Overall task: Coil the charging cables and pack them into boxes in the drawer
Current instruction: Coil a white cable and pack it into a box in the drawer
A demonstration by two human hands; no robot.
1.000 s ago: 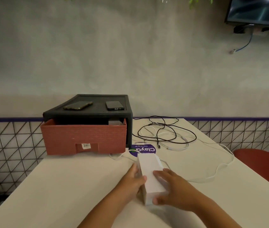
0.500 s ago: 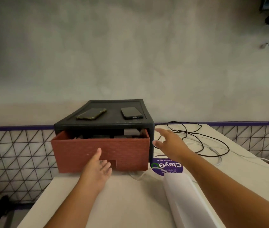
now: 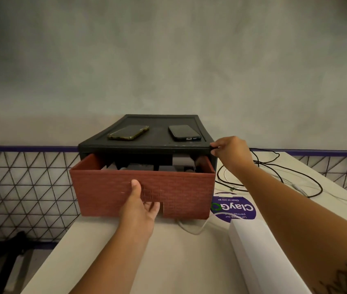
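From the head view, your left hand [image 3: 139,209] grips the front of the red drawer [image 3: 168,187], thumb flat on its face and fingers curled up into the notch at its lower edge. Your right hand [image 3: 229,151] pinches the top right corner of the black housing [image 3: 147,145] to brace it. The drawer stands partly out, with dim boxes inside. The charging cables [image 3: 285,172] lie loose and uncoiled on the table [image 3: 168,262], right of the housing and behind your right arm. If that brace slips, the whole housing will likely slide toward you with the drawer, and the two phones [image 3: 128,132] lying on top could skid off. Pull too far and the drawer may leave its housing and tip its contents. A white cable [image 3: 191,229] loops out from beneath the drawer's front edge, so it could catch or get dragged. Your right forearm also passes just above the white box [image 3: 259,247], and a sweep could knock it.
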